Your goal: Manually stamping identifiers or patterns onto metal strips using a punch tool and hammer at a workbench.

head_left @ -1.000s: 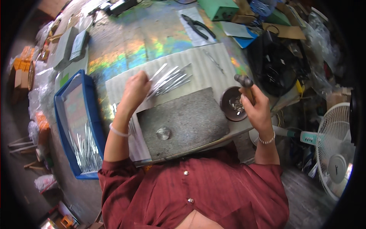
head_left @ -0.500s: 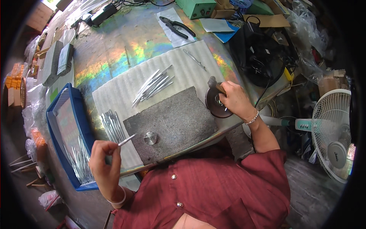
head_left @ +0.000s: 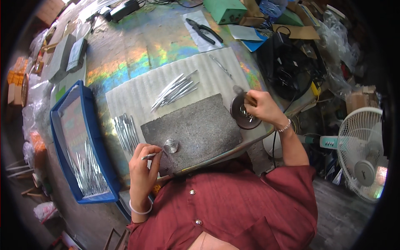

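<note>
My left hand (head_left: 141, 168) is closed around a thin silvery metal rod (head_left: 148, 156), at the near left corner of a grey stone slab (head_left: 200, 129). Just beyond its fingertips a small round shiny metal block (head_left: 171, 146) rests on the slab. To the right, my right hand (head_left: 266, 109) grips a small hammer (head_left: 238, 89) by its wooden handle, over a round brown dish (head_left: 240, 120) with little shiny pieces in it. A loose pile of silvery rods (head_left: 174, 91) lies beyond the slab, and another bundle (head_left: 126, 131) lies to its left.
A blue tray (head_left: 113, 183) of many rods stands at the left. White foam sheet (head_left: 137, 93) underlies the work, with tweezers (head_left: 221, 66) on it. Beyond are black-handled pliers (head_left: 204, 31) and a green box (head_left: 225, 11). A fan (head_left: 360, 154) stands at the right.
My left hand has moved right with the rod, from left of the slab to beside the round metal block. My right hand still holds the hammer over the dish. The view has shifted slightly.
</note>
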The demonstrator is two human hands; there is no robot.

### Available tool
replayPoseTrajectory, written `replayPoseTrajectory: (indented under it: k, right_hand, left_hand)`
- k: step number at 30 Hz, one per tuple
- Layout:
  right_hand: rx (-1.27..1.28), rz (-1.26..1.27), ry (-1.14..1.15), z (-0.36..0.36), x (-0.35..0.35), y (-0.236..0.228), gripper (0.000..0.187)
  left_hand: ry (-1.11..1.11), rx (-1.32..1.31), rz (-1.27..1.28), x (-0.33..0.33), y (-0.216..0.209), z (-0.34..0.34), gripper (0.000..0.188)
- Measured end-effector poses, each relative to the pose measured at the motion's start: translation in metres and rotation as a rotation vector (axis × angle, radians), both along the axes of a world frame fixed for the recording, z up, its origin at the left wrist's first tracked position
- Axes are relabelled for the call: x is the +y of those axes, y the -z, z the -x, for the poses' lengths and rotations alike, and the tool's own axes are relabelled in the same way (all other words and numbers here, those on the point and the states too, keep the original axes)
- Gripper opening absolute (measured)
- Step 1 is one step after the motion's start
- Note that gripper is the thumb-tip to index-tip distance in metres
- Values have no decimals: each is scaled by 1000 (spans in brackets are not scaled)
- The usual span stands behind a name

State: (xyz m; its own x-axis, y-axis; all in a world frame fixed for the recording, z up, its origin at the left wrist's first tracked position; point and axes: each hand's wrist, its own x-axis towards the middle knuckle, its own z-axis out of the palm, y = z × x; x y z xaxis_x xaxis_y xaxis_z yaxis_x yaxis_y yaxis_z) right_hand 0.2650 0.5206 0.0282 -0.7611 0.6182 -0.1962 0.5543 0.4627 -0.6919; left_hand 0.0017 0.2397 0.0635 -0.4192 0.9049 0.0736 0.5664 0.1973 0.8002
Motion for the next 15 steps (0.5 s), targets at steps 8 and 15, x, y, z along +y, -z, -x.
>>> replayPoseTrajectory:
  k: [8,15]
  right_hand:
    - [586,1118,161,34,-53,-28,10]
    - [478,1314,185,85,-93,-34,17]
  left_hand:
    - [-228,-519,-39,-18,15,-5,10]
    - [-164,-1462,-338,-14,16,-17,14]
